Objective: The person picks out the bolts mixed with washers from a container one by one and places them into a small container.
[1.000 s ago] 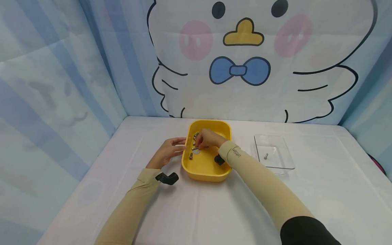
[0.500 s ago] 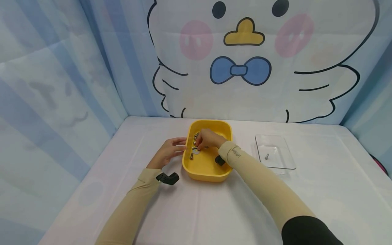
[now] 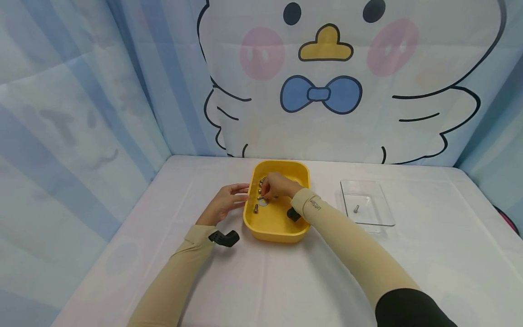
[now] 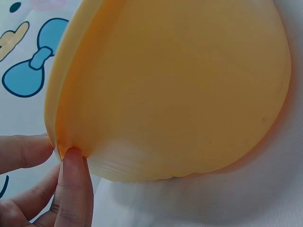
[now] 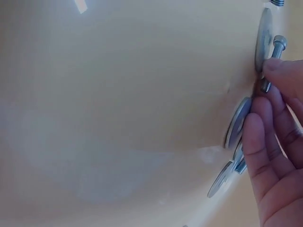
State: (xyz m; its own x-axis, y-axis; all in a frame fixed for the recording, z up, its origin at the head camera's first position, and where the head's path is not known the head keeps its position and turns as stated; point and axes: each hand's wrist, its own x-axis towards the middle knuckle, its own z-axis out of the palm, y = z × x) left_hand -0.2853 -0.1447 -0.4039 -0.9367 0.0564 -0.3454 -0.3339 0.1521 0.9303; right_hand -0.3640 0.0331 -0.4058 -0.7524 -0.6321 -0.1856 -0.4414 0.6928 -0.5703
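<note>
Barely anything has changed over the last second: on the white-covered table, the rounded rectangular yellow plastic tray stands as it did, and both hands have kept their places at it. If the held piece has turned since then, it is too slight to tell, so the work seems to be lingering over a single item inside the tray. To the right of the tray and well apart from it sits a shallow square box of clear plastic, with one small silvery bolt visible in it. At the tray's left wall, the left hand rests fairly straight fingertips against the outside, just by the rim, grasping nothing loose. Over the tray's inside, the right hand pinches a slim socket-headed metal bolt between thumb and finger. Beside those fingers, along the tray's left side, are flat round metal washers, some leaning on edge, among other bolts partly hidden by the hand; one short metal bolt lies clear of it, nearer the tray's close end.
</note>
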